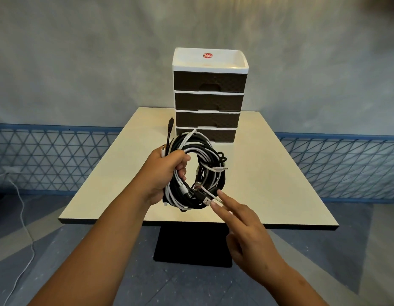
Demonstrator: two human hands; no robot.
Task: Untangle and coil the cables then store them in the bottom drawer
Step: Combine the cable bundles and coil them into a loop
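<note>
A ring-shaped coil of black and white cables (pixel 210 151) is held up over the table, with my left hand (pixel 164 172) shut around its left side. Loose plug ends stick out at the top left and at the bottom of the coil. My right hand (pixel 246 226) is below and right of the coil, fingers spread, its fingertips touching a USB plug (pixel 206 200) and a thin white lead. Behind the coil stands a drawer unit (pixel 210 93) with four brown drawers, all closed. The bottom drawer (pixel 218 135) is partly hidden by the coil.
The unit stands at the back middle of a cream square table (pixel 280 184) on a black pedestal base. A white cord (pixel 23 217) trails across the floor at the left. A blue lattice fence and a grey wall run behind.
</note>
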